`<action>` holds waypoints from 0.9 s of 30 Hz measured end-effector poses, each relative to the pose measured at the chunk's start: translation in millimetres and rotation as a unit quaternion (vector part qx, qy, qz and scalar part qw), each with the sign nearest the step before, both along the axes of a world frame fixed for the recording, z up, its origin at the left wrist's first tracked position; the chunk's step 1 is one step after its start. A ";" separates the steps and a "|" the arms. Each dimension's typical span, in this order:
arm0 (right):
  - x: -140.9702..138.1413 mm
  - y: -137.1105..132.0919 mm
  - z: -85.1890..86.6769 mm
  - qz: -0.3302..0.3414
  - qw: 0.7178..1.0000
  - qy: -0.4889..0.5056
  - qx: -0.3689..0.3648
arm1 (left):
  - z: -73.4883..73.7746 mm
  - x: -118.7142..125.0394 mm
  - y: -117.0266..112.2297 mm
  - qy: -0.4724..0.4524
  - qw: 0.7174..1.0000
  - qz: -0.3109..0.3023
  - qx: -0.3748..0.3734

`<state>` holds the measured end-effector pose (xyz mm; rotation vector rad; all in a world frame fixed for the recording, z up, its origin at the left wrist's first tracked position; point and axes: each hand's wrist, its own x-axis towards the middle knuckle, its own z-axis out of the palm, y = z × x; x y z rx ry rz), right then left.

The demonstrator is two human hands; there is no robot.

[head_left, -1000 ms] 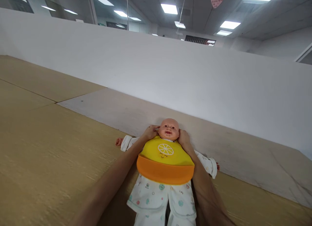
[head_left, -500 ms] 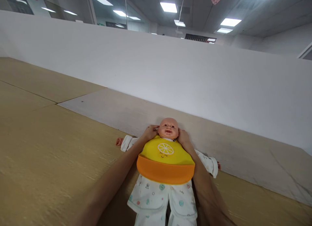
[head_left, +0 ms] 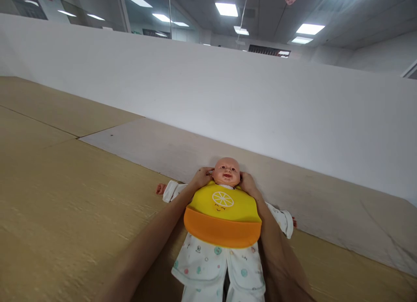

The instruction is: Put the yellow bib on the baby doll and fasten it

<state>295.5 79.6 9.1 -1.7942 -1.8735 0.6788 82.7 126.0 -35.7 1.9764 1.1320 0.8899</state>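
Observation:
A baby doll [head_left: 227, 172] lies on its back on a tan mat [head_left: 65, 206], dressed in a white patterned romper [head_left: 219, 267]. A yellow and orange bib [head_left: 223, 217] with a lemon-slice print covers its chest. My left hand [head_left: 202, 177] rests at the left side of the doll's neck, fingers curled at the bib's neck strap. My right hand [head_left: 247, 182] sits at the right side of the neck, fingers tucked behind the head. What either hand grips is hidden behind the neck.
A grey mat section [head_left: 182, 150] runs along a low white wall [head_left: 228, 102] just behind the doll's head. Tan mat stretches far to the left. Ceiling lights [head_left: 226, 9] show above the wall.
Nearly nothing differs. The view has shifted slightly; both hands stay at the doll's neck.

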 end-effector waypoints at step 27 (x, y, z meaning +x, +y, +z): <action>61.6 -54.3 -3.2 0.034 0.942 0.308 -0.130 | 44.9 -38.8 -66.4 -0.071 0.973 0.064 -0.211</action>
